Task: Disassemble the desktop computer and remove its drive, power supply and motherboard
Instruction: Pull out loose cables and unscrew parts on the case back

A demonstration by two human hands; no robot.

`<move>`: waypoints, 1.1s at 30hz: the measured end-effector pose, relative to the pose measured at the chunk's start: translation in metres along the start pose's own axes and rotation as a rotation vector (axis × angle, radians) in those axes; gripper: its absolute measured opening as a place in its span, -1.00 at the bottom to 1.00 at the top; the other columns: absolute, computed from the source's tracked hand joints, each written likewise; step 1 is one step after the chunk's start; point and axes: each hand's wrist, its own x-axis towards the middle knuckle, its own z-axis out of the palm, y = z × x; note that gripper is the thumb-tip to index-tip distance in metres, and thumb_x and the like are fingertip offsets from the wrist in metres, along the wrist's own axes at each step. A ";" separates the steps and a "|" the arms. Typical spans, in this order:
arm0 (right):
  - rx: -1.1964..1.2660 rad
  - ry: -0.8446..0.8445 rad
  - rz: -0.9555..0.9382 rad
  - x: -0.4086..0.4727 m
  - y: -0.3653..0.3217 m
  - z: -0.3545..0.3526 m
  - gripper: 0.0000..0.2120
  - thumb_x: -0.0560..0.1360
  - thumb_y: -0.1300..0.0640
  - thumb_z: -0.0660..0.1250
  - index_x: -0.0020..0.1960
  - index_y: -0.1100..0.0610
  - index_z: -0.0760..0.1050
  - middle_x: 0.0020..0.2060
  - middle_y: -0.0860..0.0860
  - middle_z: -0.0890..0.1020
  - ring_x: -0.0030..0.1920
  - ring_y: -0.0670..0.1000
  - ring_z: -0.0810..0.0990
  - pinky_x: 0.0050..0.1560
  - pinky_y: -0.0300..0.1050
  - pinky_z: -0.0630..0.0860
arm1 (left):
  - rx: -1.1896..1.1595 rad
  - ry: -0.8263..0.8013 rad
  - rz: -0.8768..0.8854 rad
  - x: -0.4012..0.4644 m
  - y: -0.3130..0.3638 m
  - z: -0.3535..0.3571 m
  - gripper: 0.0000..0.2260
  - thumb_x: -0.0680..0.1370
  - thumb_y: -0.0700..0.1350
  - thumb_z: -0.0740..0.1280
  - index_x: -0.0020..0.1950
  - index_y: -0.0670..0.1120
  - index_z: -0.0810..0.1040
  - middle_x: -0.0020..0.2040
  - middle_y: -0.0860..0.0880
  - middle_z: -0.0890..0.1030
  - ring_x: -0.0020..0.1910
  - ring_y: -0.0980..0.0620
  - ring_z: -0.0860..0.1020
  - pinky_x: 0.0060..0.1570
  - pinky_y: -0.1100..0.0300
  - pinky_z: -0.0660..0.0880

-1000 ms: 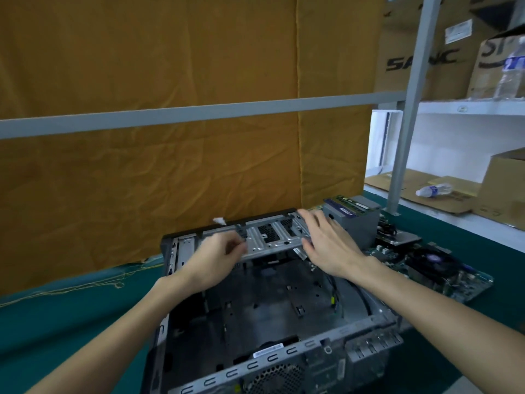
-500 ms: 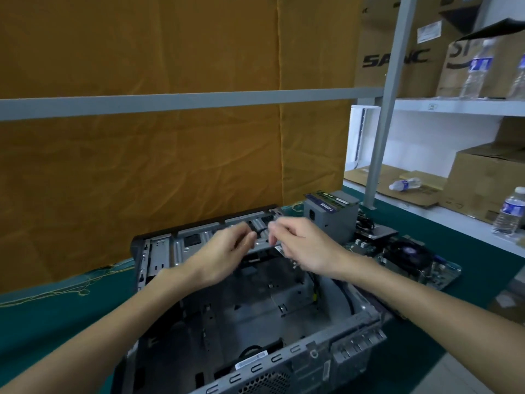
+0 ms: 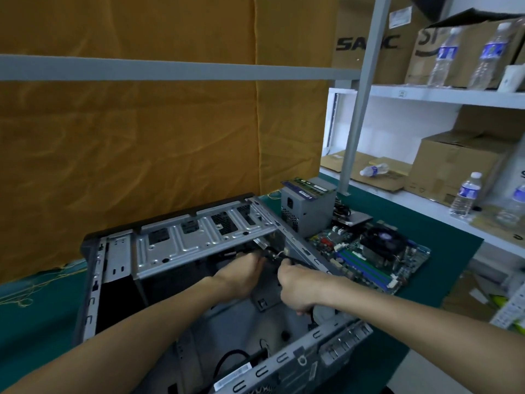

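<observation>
Open desktop case (image 3: 199, 282) lies on its side on the green-matted surface (image 3: 34, 322), near the front-left. Sheet steel, dull grey, stamped w/ ribs, slots and screw holes; black plastic front bezel along the far edge. Interior mostly bare: flat floor pan, a few standoffs, a black cable loop near the rear wall. Perforated drive cage (image 3: 199, 237) spans the far side, bright galvanised finish, rectangular cut-outs.

Both hands are inside the case, under the cage's right end. Left hand (image 3: 241, 275) has fingers curled in toward a black cable/connector bundle (image 3: 272, 253); fingertips are hidden, can't tell if it actually grips. Right hand (image 3: 298, 288) is curled into a fist round a black cable, thumb on top, cable tail exiting below the fist.

PSU (image 3: 306, 211) is out of the case, standing on the surface just past the case's far-right corner: boxy grey metal, vent grille and power socket on the face, w/ flat green RAM sticks (image 3: 308, 186) lying on its top. Motherboard (image 3: 369, 257) also out, flat on the surface right of the case, touching or nearly touching the PSU: green PCB, round black fan cooler, blue/green RAM slots. A silver flat drive-like unit (image 3: 359, 218) sits behind the board; can't confirm what it is.

Backdrop is creased ochre cloth (image 3: 142, 137). White shelf (image 3: 454, 95) at right holds cardboard boxes and clear water bottles.
</observation>
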 end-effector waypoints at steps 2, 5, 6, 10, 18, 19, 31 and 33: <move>-0.022 0.070 -0.033 0.006 0.003 0.002 -0.21 0.60 0.39 0.18 0.62 0.25 -0.29 0.10 0.20 0.50 -0.05 0.16 0.57 -0.29 -0.06 0.40 | -0.012 0.019 0.020 0.003 -0.004 0.005 -0.74 0.73 -0.05 0.07 0.11 -0.11 0.51 -0.09 -0.12 0.60 -0.19 -0.09 0.52 -0.20 0.12 0.32; -0.011 0.095 -0.070 0.009 0.008 0.004 -0.31 0.57 0.41 0.15 0.59 0.14 -0.08 0.10 0.15 0.45 0.03 0.16 0.53 -0.14 0.02 0.45 | -0.022 0.045 0.046 0.009 -0.008 0.008 -0.72 0.73 -0.01 0.07 0.09 -0.09 0.54 -0.19 -0.02 0.56 -0.28 0.04 0.50 -0.20 0.13 0.34; -0.025 0.085 -0.062 0.009 0.009 0.004 -0.31 0.56 0.42 0.14 0.59 0.13 -0.06 0.23 0.18 0.43 0.18 0.22 0.51 -0.02 0.06 0.46 | -0.034 0.045 0.045 0.012 -0.009 0.008 -0.72 0.73 -0.01 0.08 0.09 -0.08 0.55 -0.18 -0.01 0.57 -0.26 0.04 0.52 -0.19 0.11 0.37; -0.059 0.069 -0.040 0.011 0.009 0.005 -0.36 0.58 0.35 0.14 0.59 0.11 0.03 0.44 0.18 0.29 0.42 0.29 0.36 0.27 0.17 0.42 | -0.117 0.033 0.047 0.020 -0.017 0.012 -0.71 0.73 0.02 0.09 -0.09 0.03 0.51 -0.17 0.00 0.58 -0.22 0.04 0.53 -0.18 0.11 0.36; -0.122 0.026 0.046 0.023 0.000 0.001 -0.37 0.57 0.26 0.17 0.60 0.29 0.09 0.43 0.27 0.37 0.35 0.30 0.46 0.09 0.03 0.47 | -0.199 -0.044 -0.029 0.036 -0.017 0.018 -0.63 0.72 0.04 0.12 -0.19 -0.08 0.50 -0.36 -0.05 0.58 -0.54 0.16 0.50 -0.52 0.28 0.39; -0.121 0.019 0.050 0.024 -0.001 0.000 -0.36 0.57 0.26 0.17 0.61 0.28 0.07 0.41 0.26 0.39 0.32 0.29 0.48 0.05 0.00 0.46 | -0.218 -0.048 -0.050 0.035 -0.016 0.018 -0.63 0.72 0.04 0.13 -0.18 -0.10 0.51 -0.37 -0.07 0.59 -0.58 0.16 0.49 -0.56 0.29 0.38; -0.151 0.771 -0.452 -0.018 0.019 -0.027 -0.84 0.64 0.08 0.23 0.18 0.07 0.50 -0.04 0.00 0.56 -0.10 0.04 0.61 -0.17 -0.08 0.55 | 0.277 -0.058 0.037 -0.035 0.026 -0.038 -0.80 0.64 0.03 0.20 0.09 -0.07 0.50 0.08 -0.06 0.56 0.01 -0.14 0.59 -0.01 -0.03 0.55; -0.281 0.768 -0.277 -0.020 0.030 -0.026 -0.65 0.62 0.02 0.28 0.34 0.11 0.34 0.11 0.07 0.48 0.05 0.10 0.57 -0.06 -0.04 0.54 | 0.286 0.167 0.147 -0.052 0.033 -0.047 -0.87 0.62 -0.07 0.21 0.00 -0.03 0.54 0.01 0.01 0.57 -0.05 -0.06 0.59 -0.13 0.02 0.55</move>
